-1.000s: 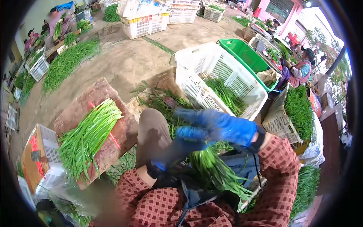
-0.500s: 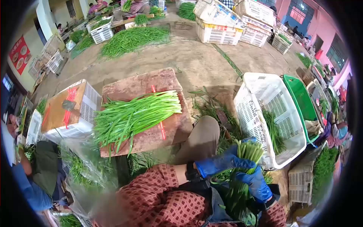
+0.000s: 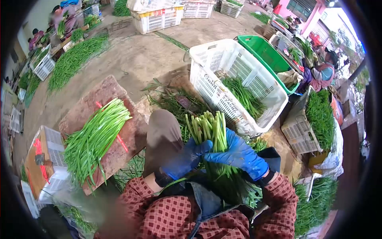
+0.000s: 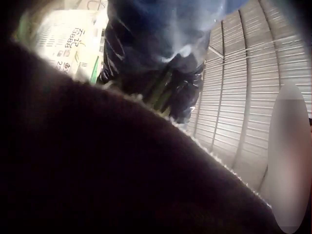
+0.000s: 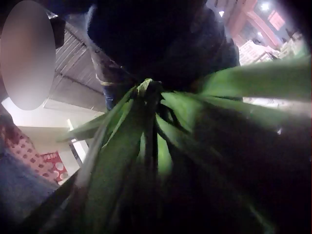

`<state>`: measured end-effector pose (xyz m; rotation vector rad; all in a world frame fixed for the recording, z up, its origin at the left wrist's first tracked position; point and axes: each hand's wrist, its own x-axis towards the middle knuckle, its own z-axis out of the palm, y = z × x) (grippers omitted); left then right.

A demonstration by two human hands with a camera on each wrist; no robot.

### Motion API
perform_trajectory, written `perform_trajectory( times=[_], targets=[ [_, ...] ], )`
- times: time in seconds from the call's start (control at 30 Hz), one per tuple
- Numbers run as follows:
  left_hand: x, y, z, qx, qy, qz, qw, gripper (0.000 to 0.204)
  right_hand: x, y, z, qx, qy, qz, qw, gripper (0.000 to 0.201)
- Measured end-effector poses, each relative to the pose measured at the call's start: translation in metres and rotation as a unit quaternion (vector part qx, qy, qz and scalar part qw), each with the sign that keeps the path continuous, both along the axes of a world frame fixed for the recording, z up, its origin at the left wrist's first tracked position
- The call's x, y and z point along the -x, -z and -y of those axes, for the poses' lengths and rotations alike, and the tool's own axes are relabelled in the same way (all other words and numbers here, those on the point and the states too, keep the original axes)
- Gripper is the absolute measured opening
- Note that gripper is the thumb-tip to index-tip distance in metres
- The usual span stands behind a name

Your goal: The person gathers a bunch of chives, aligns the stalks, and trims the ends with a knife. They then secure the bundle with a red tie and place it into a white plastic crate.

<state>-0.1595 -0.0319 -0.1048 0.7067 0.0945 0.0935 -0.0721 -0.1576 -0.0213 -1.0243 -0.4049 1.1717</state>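
In the head view, both blue-gloved hands are round a bunch of garlic chives (image 3: 217, 133) above the lap. Its pale cut ends point up and its leaves hang down over the person's apron. My left hand (image 3: 188, 157) grips the bunch from the left, thumb against the stalks. From the other side my right hand (image 3: 240, 156) holds it, its thumb laid across the front. The right wrist view has the long leaves (image 5: 122, 151) fanning out below the dark glove. A blue glove (image 4: 161, 34) shows in the left wrist view, much of which is dark cloth.
Left of the knee, a larger chive pile (image 3: 97, 137) lies over a red tie on a wooden board (image 3: 73, 119). A white crate (image 3: 211, 85) with chives stands ahead right, beside a green crate (image 3: 262, 49). Loose leaves (image 3: 171, 101) litter the floor between. Red ties hang on a box (image 3: 51, 163).
Blurred hands a second ago are now steady round the bunch. Its cut ends have come upright in front of the knee. The head view swung left, then back right.
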Motion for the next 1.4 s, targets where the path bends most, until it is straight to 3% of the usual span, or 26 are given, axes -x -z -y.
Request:
perform_trajectory(
  times=[0.07,0.23,0.33,0.4,0.47,0.5,0.57,0.67,0.77,0.9,1.0,1.07,1.1,1.13,1.2,1.23,1.3,1.33,1.4],
  targets=[
    [-0.001,-0.006,0.001,0.051,0.008,0.035,0.998,0.062,0.006,-0.007,0.000,0.046,0.025,0.204,0.978,0.058],
    [0.001,-0.006,-0.004,-0.004,0.005,-0.069,0.998,0.057,-0.011,-0.008,0.008,0.157,0.070,0.178,0.969,0.031],
    [-0.003,-0.011,-0.001,0.105,-0.026,-0.036,0.993,0.050,-0.019,0.000,0.012,0.134,0.110,0.126,0.977,0.035],
    [-0.001,-0.015,0.001,0.078,-0.043,-0.056,0.994,0.047,-0.015,-0.003,0.009,0.163,0.105,0.160,0.968,0.036],
    [-0.002,-0.016,0.001,0.050,-0.061,-0.074,0.994,0.044,-0.012,-0.003,0.003,0.113,0.054,0.178,0.976,0.034],
    [-0.003,-0.015,0.000,-0.014,-0.077,-0.079,0.994,0.042,-0.010,-0.002,0.001,0.108,0.034,0.202,0.973,0.030],
    [-0.005,-0.016,-0.002,-0.080,-0.091,-0.082,0.989,0.039,-0.011,0.003,0.000,0.125,0.042,0.214,0.968,0.029],
    [-0.005,-0.016,-0.008,-0.026,-0.088,-0.070,0.993,0.036,-0.011,0.002,0.000,0.118,0.084,0.192,0.971,0.027],
    [-0.002,-0.012,-0.010,0.124,-0.061,-0.047,0.989,0.035,-0.017,-0.016,0.005,0.099,0.139,0.107,0.980,0.030],
    [-0.002,-0.016,-0.007,0.110,-0.086,-0.091,0.986,0.033,-0.020,-0.011,0.010,0.096,0.129,0.140,0.977,0.023],
    [-0.002,-0.041,-0.003,0.067,-0.042,-0.024,0.997,0.029,-0.015,-0.011,0.006,0.092,0.129,0.156,0.975,0.021],
    [-0.010,-0.007,-0.006,0.078,-0.018,-0.012,0.997,0.028,-0.013,-0.012,0.002,0.091,0.147,0.115,0.978,0.026],
    [-0.012,-0.006,-0.007,0.038,-0.056,0.019,0.998,0.027,-0.017,-0.008,0.006,0.082,0.164,0.122,0.975,0.024],
    [-0.007,-0.022,-0.010,0.026,-0.079,-0.064,0.994,0.025,-0.024,0.001,0.011,0.059,0.200,0.099,0.973,0.022],
    [-0.007,-0.034,-0.022,0.033,-0.079,0.013,0.996,0.021,-0.026,-0.009,0.015,0.039,0.269,0.083,0.959,0.028],
    [-0.004,-0.041,-0.031,0.027,-0.094,0.014,0.995,0.021,-0.024,-0.021,0.013,0.011,0.315,0.023,0.949,0.034],
    [0.001,-0.056,-0.050,0.149,-0.098,0.049,0.983,0.021,-0.054,-0.027,0.030,-0.041,0.345,0.077,0.935,0.036],
    [0.005,-0.059,-0.064,0.099,-0.142,0.073,0.982,0.020,-0.074,-0.025,0.046,-0.068,0.360,0.094,0.926,0.032],
    [0.020,-0.085,-0.092,0.136,-0.199,0.064,0.969,0.018,-0.117,-0.023,0.075,-0.139,0.338,0.135,0.921,0.034]
  ],
)
